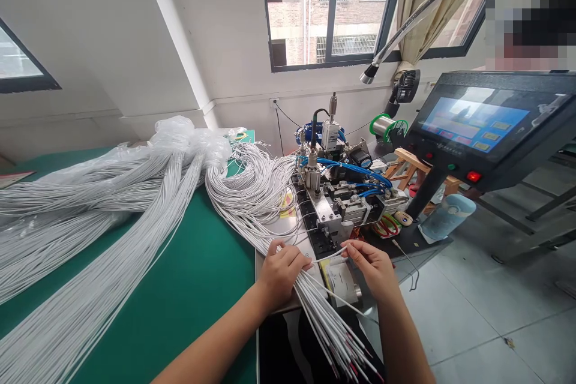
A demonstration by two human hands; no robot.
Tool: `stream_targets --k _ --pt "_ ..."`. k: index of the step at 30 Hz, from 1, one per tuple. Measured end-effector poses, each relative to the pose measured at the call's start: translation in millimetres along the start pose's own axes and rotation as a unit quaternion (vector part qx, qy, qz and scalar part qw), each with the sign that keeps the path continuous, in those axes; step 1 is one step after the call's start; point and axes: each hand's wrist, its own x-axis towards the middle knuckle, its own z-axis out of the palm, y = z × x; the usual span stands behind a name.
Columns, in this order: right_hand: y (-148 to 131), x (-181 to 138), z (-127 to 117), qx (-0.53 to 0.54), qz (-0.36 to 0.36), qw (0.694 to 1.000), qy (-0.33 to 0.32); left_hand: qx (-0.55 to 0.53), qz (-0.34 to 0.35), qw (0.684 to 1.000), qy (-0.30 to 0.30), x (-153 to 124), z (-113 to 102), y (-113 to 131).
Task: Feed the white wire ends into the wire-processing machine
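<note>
— Where the green table [202, 288] spreads out to the left of the machine [342, 198], what lies on it?

— Long white cables [90, 234], heaped in thick skeins that run in from the far left towards the machine. A looped batch curls just beside its left flank. A crumpled plastic bag [189, 135] sits on the skeins, behind and to the left of the machine.

— And on the other side?

— A dark touchscreen panel [477, 123] on a slanted stand, to the right of the machine and higher, its screen lit blue. A green spool [386, 126] stands behind the machine, towards the panel. A pale blue cup [447, 216] stands to the machine's right, and red-handled scissors [387, 227] lie just beside its right edge.

— The hands?

— Both are in front of the machine, close to it. The left hand [279, 273] is closed around a bundle of cut wires [333, 330], which fans down and away from the machine toward the person, red-tipped at the near ends. The right hand [372, 267] is before the machine's right half, thumb and forefinger pinched together on a single wire [330, 254].

— Where does that wire run?

— It spans the gap between the two hands, just in front of the machine's front edge, with its left end at the left hand's fingers.
</note>
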Motion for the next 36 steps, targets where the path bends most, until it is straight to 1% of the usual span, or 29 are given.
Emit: stream_targets --k 9,15,20,22,25,28,30,33,36 --pt "-1 -3 -1 0.011 0.017 0.999 -0.039 0.024 0.000 1.000 0.003 3 -3 2" --pt "-3 -3 -1 0.052 0.047 0.996 -0.060 0.030 -0.028 0.999 0.007 -2 3 1" --pt "3 6 -6 0.089 0.062 0.990 -0.087 0.031 -0.047 0.998 0.029 -1 0 3" --pt "3 10 -8 0.067 0.057 0.993 -0.083 0.037 -0.043 0.998 0.031 -1 -1 3" --pt "2 15 -11 -0.014 0.047 0.996 -0.074 0.053 -0.032 0.998 0.030 -2 1 3" --pt "3 17 -12 -0.119 0.007 0.992 -0.045 0.070 -0.034 0.997 0.029 -2 2 3" --pt "4 19 -11 -0.167 -0.024 0.985 -0.034 0.077 -0.038 0.996 0.028 -2 3 3" --pt "6 22 -7 -0.198 -0.047 0.978 -0.034 0.082 -0.038 0.996 0.025 -1 4 4" --pt "12 29 -3 -0.187 -0.051 0.980 -0.038 0.091 -0.042 0.995 0.021 -1 4 5"
